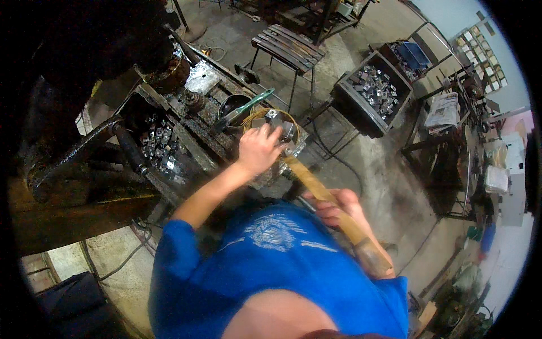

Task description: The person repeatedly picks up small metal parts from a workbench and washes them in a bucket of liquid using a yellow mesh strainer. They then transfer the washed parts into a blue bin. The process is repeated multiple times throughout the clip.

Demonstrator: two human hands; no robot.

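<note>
My left hand (259, 150) reaches over a round holder with a yellow rim (248, 120) at the right end of the greasy machine bed. Its fingers are bent down among small grey metal blocks (272, 114); what lies under the fingertips is hidden. A long wooden bar (313, 183) slants from beside that hand toward my right forearm. My right hand (337, 204) is closed at the bar, which crosses in front of its palm. A thin metal rod (306, 204) sticks out by its fingers; whether the hand grips rod or bar is unclear.
A green-handled brush (254, 103) lies across a dark round pan (228, 107). Metal blocks (161, 144) fill a trough at left, and more sit in a raised bin (375, 93) at right. A slatted stool (288, 48) stands beyond; a dark machine arm (130, 150) rises at left.
</note>
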